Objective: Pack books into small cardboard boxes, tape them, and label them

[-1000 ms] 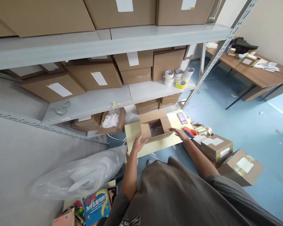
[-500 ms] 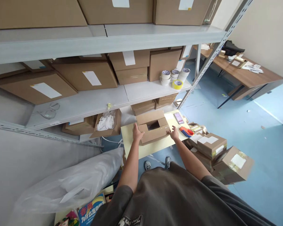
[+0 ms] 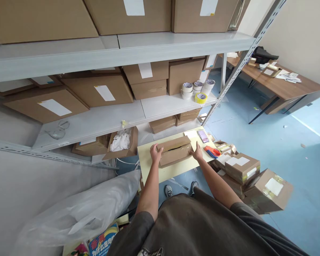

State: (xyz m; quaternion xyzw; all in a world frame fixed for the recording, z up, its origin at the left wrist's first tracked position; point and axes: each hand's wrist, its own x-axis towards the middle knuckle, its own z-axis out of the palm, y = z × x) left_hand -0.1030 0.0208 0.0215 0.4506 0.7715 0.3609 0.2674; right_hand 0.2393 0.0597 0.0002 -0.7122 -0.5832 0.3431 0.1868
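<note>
A brown cardboard box (image 3: 176, 156) lies lengthwise on a pale yellow work board (image 3: 149, 176). Its long top flaps are folded inward, leaving a narrow dark slit between them. My left hand (image 3: 156, 153) grips the box's left end, thumb over the top edge. At the opposite end, my right hand (image 3: 196, 153) holds the right side in the same way. To the right of that hand sits an orange-and-blue tape dispenser (image 3: 212, 152). Behind it lie a purple, pixelated item (image 3: 203, 136) and a white paper (image 3: 190, 134). The box's contents are hidden.
Metal shelving (image 3: 101, 122) with cartons rises in front. White tape rolls (image 3: 187, 90) and a yellow roll (image 3: 201, 98) stand on its middle shelf. Sealed parcels (image 3: 242, 165) are piled at right on the floor. A plastic-wrapped bundle (image 3: 96, 206) lies at left; a wooden table (image 3: 282, 83) stands farther right.
The box's top flaps have been folded down; the raised back flap and wide opening have become a thin slit. Both hands stay at the ends. The view has shifted slightly.
</note>
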